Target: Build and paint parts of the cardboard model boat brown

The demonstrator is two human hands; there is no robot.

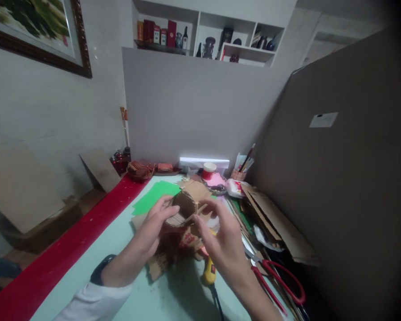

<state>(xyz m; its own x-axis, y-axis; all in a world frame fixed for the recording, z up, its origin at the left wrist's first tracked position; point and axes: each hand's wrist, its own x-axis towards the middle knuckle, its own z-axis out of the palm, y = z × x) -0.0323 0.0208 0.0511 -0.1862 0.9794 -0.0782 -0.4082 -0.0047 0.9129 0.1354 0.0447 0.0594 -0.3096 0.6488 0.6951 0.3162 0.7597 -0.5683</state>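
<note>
Above the table, a small hollow piece made of corrugated cardboard (pixel 184 206) is held between my two hands. My left hand (pixel 155 223) grips its left side, with the thumb on the near rim. On the right side, my right hand (pixel 222 227) pinches a thin cardboard strip (pixel 197 213) against the piece. Just below lies a yellow-handled tool with a black cord (pixel 209 271), partly covered by my right hand. Torn brown cardboard scraps (pixel 158 265) lie under the piece.
Red-handled scissors (pixel 284 278) lie at the right beside stacked cardboard sheets (pixel 280 223). Green paper (pixel 157 196) is at the back left. Behind stand a red-and-white cup (pixel 209 170) and a pen holder (pixel 239 174). A grey partition (pixel 194 107) rises beyond the table.
</note>
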